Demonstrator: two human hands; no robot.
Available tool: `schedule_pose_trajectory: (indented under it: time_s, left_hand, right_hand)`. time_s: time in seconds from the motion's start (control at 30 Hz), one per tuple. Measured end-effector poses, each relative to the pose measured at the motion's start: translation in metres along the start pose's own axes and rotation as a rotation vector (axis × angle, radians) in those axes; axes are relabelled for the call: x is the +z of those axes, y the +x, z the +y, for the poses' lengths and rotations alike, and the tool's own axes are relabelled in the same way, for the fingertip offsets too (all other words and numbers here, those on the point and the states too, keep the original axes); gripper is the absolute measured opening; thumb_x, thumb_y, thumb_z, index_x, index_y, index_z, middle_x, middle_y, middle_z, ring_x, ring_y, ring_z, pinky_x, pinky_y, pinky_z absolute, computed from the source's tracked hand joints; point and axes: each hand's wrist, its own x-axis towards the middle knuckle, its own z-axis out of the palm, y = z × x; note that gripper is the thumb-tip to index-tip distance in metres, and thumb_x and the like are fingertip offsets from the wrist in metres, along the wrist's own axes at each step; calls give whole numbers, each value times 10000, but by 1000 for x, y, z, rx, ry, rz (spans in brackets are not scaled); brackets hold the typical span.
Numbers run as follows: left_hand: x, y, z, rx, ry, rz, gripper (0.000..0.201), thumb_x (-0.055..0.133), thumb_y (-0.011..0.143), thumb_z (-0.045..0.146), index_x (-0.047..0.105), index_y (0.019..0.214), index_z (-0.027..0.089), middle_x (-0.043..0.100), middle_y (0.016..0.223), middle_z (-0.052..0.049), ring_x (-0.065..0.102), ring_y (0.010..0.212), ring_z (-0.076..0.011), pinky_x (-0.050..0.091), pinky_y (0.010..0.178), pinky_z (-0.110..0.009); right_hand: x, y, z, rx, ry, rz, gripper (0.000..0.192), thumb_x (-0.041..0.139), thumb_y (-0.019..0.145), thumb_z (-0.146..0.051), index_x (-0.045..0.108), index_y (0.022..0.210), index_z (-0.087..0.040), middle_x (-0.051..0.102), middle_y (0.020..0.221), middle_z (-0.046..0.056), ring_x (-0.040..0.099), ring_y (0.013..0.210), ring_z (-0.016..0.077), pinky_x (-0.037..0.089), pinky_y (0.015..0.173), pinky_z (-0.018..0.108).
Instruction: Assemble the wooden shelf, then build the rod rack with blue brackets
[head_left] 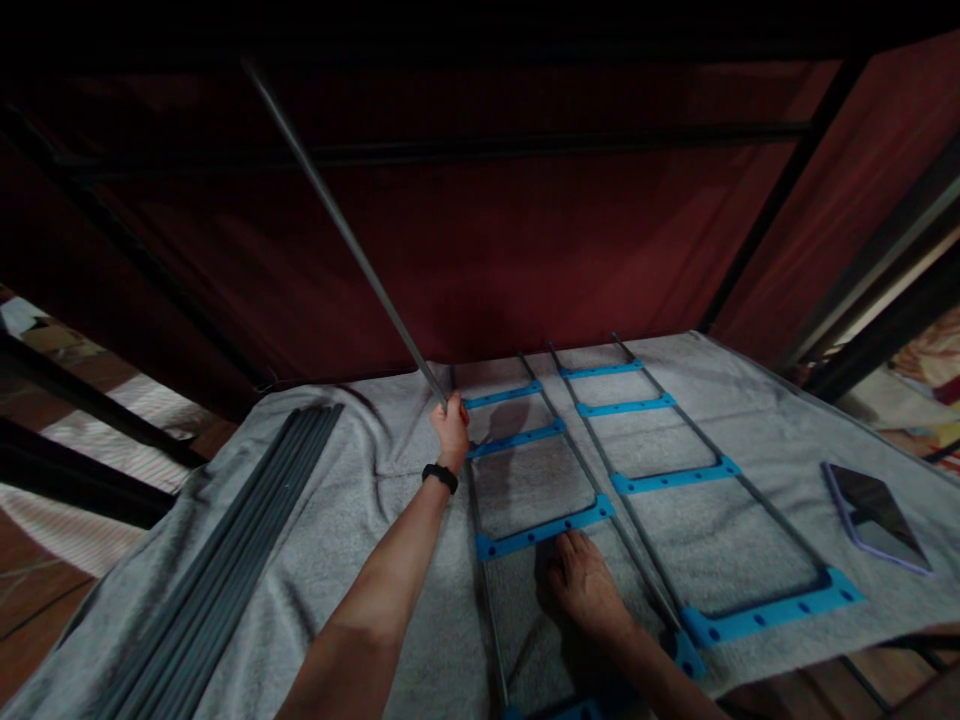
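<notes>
My left hand (450, 428) is wrapped round the lower end of a long grey metal tube (345, 235), which slants up and to the left. A black band sits on that wrist. Below the left hand lies a frame of thin grey tubes joined by blue slotted crossbars (546, 527). My right hand (589, 590) is closed, its fingers curled at the near edge of one crossbar; what they hold, if anything, is hidden. A second such frame with blue crossbars (679, 477) lies just to the right.
A bundle of several grey tubes (240, 540) lies at the left on the grey blanket (375, 520). A phone (876, 515) lies at the right. Dark bars and a red cloth wall (480, 240) close off the back. Another dark frame bar (82, 480) stands at the left.
</notes>
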Motion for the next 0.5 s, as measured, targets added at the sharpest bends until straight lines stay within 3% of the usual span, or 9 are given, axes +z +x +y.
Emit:
schedule_pose_trajectory:
  time_s: [0.3,0.5]
  left_hand:
    - [3,-11,0,27,34,-53,415,601,760,410,358,486,213,329,425,73,297,395,-67,243,426,-210]
    - [6,-13,-2,-11,95,-64,411,608,759,417,376,494,207,338,434,69,309,411,-70,241,435,-209]
  right_hand:
    - [-2,-1,-3,2,-6,-27,190,502,804,-90,557,965,-175,599,949,92,532,892,248,471,852,409]
    - [4,-4,1,-16,6,43,211,527,812,-102,563,1001,-188,612,978,93,549,911,251,484,861,409]
